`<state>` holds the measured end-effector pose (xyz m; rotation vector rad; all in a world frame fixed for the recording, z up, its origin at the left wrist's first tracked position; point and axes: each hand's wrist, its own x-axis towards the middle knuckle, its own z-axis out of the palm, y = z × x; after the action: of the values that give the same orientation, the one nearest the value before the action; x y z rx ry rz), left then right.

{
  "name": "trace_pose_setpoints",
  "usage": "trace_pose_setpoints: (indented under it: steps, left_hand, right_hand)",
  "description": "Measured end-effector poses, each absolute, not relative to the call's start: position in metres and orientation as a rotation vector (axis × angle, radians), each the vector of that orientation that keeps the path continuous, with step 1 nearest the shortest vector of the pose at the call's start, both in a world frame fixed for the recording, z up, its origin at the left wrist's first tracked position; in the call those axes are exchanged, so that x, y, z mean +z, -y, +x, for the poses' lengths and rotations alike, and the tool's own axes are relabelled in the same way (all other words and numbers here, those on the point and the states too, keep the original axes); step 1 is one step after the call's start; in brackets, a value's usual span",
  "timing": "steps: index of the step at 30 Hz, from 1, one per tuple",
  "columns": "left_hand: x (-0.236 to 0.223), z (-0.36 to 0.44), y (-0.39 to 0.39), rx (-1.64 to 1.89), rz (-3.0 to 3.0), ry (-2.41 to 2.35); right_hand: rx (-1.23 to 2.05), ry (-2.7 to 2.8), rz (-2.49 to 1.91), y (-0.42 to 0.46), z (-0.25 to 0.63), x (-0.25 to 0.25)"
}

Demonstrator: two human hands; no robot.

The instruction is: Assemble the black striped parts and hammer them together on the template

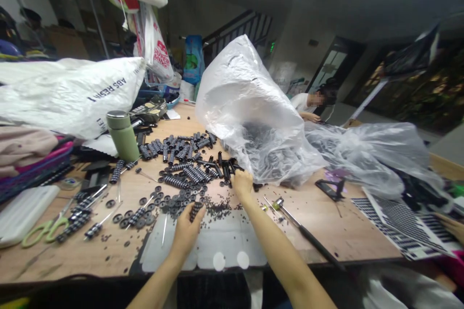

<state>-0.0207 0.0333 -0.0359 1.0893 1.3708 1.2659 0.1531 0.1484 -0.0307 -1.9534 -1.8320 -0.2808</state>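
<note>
My left hand (186, 228) is closed around a short stack of black ring-shaped parts (196, 210), held just above the wooden table (326, 224). My right hand (242, 184) reaches further out, fingers curled down onto small black parts (226, 170) at the mouth of a big clear plastic bag (250, 116); what it grips is hidden. Between the hands lie loose black discs (174, 201) and tiny black beads (217, 210). Stacked ribbed black pieces (181, 154) are scattered beyond them. A translucent plastic sheet (224, 246) lies under my forearms.
A green flask (123, 135) stands left of the parts, with a white resin sack (68, 94) behind it. Green scissors (43, 231) lie at the front left. A long metal rod tool (304, 234) lies to the right. Another person (311, 101) sits at the far side.
</note>
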Motion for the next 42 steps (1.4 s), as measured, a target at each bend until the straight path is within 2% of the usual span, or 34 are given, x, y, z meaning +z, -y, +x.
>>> trace_pose_setpoints:
  steps: [4, 6, 9, 11, 16, 21, 26, 31, 38, 40, 42]
  left_hand:
    - [-0.025, -0.022, -0.053, 1.197, 0.795, -1.207]
    - [-0.021, -0.025, -0.06, 1.014, 0.664, -1.068]
    - [-0.018, -0.026, -0.059, 0.691, 0.727, -0.912]
    - [-0.018, -0.022, -0.053, 0.667, 0.856, -0.884]
    - [-0.027, -0.006, -0.04, 0.908, 1.059, -1.105]
    - [-0.039, -0.012, -0.037, 1.086, 1.169, -1.41]
    - [-0.039, -0.022, -0.028, 1.106, 1.225, -1.485]
    - [-0.024, -0.027, -0.026, 1.143, 1.166, -1.473]
    - [-0.009, -0.014, -0.038, 1.128, 1.043, -1.278]
    - [-0.01, -0.006, -0.036, 1.05, 1.047, -1.219]
    - [-0.012, 0.001, -0.032, 0.955, 1.078, -1.187]
  right_hand:
    - [-0.346, 2.076, -1.647, -0.097, 0.154, -0.042]
    - [-0.334, 2.231, -1.414, -0.075, 0.159, -0.046]
    - [-0.285, 2.341, -1.01, -0.052, 0.166, -0.043]
    - [-0.177, 2.31, -0.921, -0.043, 0.168, -0.037]
    - [0.275, 2.254, -1.119, -0.025, 0.167, -0.026]
    - [0.244, 2.08, -1.493, -0.023, 0.165, -0.041]
    - [0.302, 1.913, -1.708, -0.065, 0.139, -0.045]
    - [0.469, 1.83, -1.652, -0.095, 0.124, -0.035]
    - [0.956, 1.794, -1.312, -0.035, 0.125, -0.03]
    - [0.855, 1.817, -1.243, -0.02, 0.135, -0.02]
    - [0.616, 1.993, -1.211, -0.013, 0.147, -0.007]
